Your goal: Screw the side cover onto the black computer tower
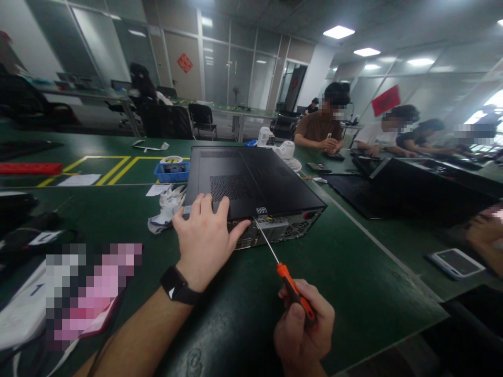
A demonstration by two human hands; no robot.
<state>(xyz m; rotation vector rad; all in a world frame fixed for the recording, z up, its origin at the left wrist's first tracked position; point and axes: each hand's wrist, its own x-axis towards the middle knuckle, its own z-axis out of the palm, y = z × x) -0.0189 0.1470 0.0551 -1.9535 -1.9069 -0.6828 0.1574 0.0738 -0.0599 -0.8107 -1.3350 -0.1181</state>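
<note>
Head view: a screwdriver (281, 270) is gripped in the curled right hand (304, 330), a white item (23, 311) is marked "1", and a black computer case (267, 180) on the counter (365, 293) is covered partly by the spread left hand (206, 238), a blue bin (160, 175) of dark contents (176, 168) beyond.

Tip of screwdriver (286, 280) is lost at near face of PC case (253, 180); what it meets can't be told. Pt. of handle is covered by R grip (295, 330), which is cropped at wrist by btm. edge. Case's near L corner is hidden by L grip (204, 238). Pink item (98, 298) is partly pixelated; contents of blue bin (173, 178) are too small to ID; bkgd. co-workers (318, 128) are blurred, w/ heads pixelated.
</note>
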